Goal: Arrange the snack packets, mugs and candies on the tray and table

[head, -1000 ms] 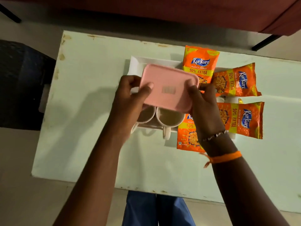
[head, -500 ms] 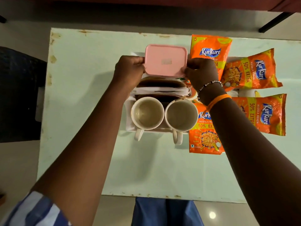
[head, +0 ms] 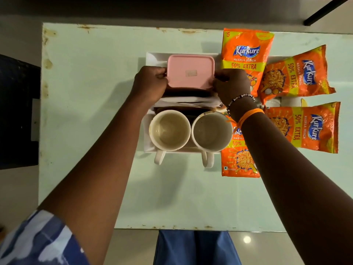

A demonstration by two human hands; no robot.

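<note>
A pink lidded box point(head: 190, 70) sits at the far end of the white tray point(head: 152, 59). My left hand point(head: 150, 84) grips its left side and my right hand point(head: 231, 84) grips its right side. Two empty cream mugs, one on the left point(head: 169, 130) and one on the right point(head: 211, 131), stand side by side at the tray's near end, handles toward me. Between box and mugs lie folded white and dark items point(head: 187, 101). Several orange Kurkure packets lie right of the tray: one at the far side point(head: 246, 52), one further right point(head: 294, 75), one at right point(head: 305, 127), one near point(head: 238, 159) partly under my right forearm.
The pale green table point(head: 95, 92) has chipped, rusty edges. A dark object point(head: 17, 111) stands off its left side. A black leg point(head: 324, 10) crosses the top right corner. Blue trousers point(head: 194, 247) show below the near edge.
Both hands carried the pink box from above the mugs to the far end of the tray and lowered it there. The mugs are now uncovered in view.
</note>
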